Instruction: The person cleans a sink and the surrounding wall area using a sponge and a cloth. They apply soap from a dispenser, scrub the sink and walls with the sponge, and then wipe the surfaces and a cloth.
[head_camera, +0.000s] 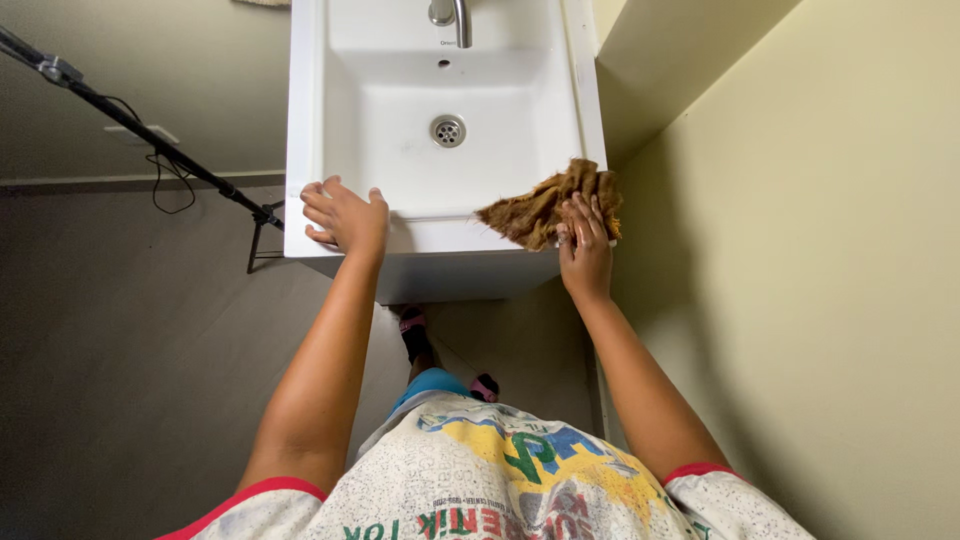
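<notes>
At the white sink (440, 235), the left hand (345, 215) rests fingers curled over the front rim, holding nothing, while the right hand (585, 250) presses a brown rag (545, 205) flat onto the rim's right corner.

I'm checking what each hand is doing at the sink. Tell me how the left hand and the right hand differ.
The left hand rests bare on the sink's front-left rim, while the right hand presses a brown cloth at the front-right corner. The left hand's fingers curl over the edge; the right hand's fingers lie flat and spread on the cloth. Both touch the white sink's front rim with arms outstretched.
</notes>
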